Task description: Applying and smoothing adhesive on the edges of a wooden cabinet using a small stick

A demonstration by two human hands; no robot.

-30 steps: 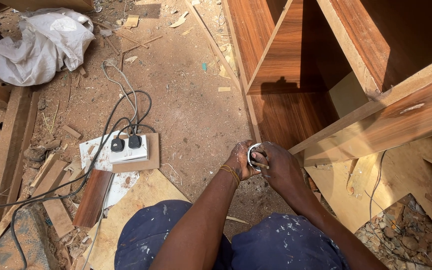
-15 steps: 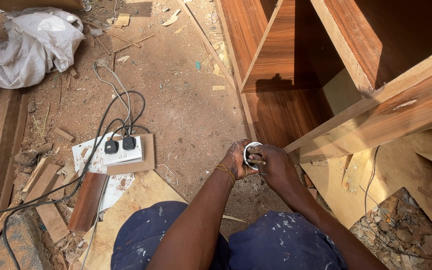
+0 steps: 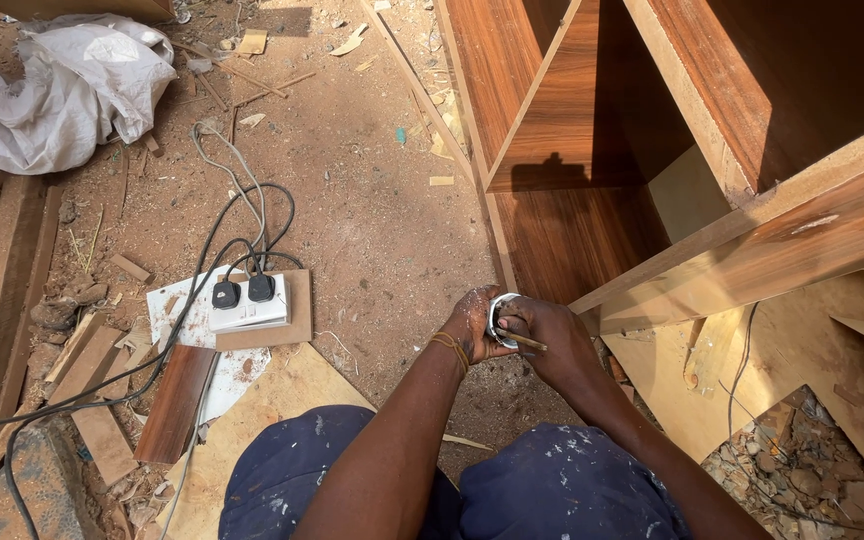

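Small round white-and-metal object [image 3: 497, 318] sits gripped in the left hand [image 3: 472, 325]; since a second ago, the right hand [image 3: 547, 340], clenching a thin brown stick [image 3: 524, 342], has closed against it at three o'clock.

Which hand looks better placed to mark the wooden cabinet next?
Probably the right hand: it holds the pencil and is nearer the cabinet. The left hand cups a small white round object.

Two black plugs [image 3: 226, 294] sit in one white socket block [image 3: 249, 316]. One crumpled white plastic sack [image 3: 57, 85] lies on the dirt. One brown wood-veneer cabinet carcass [image 3: 592, 130] stands open.
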